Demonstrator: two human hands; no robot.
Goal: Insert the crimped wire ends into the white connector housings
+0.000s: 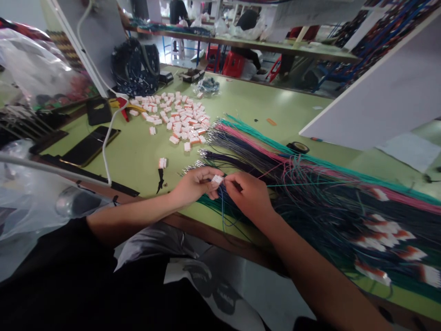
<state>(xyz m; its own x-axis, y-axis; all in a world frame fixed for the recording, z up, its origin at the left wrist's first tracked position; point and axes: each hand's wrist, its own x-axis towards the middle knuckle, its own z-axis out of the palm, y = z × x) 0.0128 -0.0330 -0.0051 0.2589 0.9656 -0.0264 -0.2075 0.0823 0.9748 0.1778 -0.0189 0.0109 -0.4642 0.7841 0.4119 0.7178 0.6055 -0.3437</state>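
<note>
Between the thumb and fingers of my left hand [197, 185] is a small white connector housing [217, 179], held just above the table's front edge. My right hand [248, 192] pinches a thin wire close against that housing; the wire's end is hidden by the fingers. A blue wire [223, 207] hangs in a loop below the housing. Beyond my hands lie bundles of wires with metal terminals [215, 131], in teal, pink and dark colours. A pile of white and orange connector housings [184, 117] spreads over the green table, and a lone one [162, 162] sits nearer to me.
Wired connectors [386, 234] lie across the wire heap at right. To the left are a phone [90, 146], a white cable [107, 147] and red-and-yellow pliers [123, 108]. A tape roll [298, 147] sits behind the wires, near a slanted white panel [375, 92].
</note>
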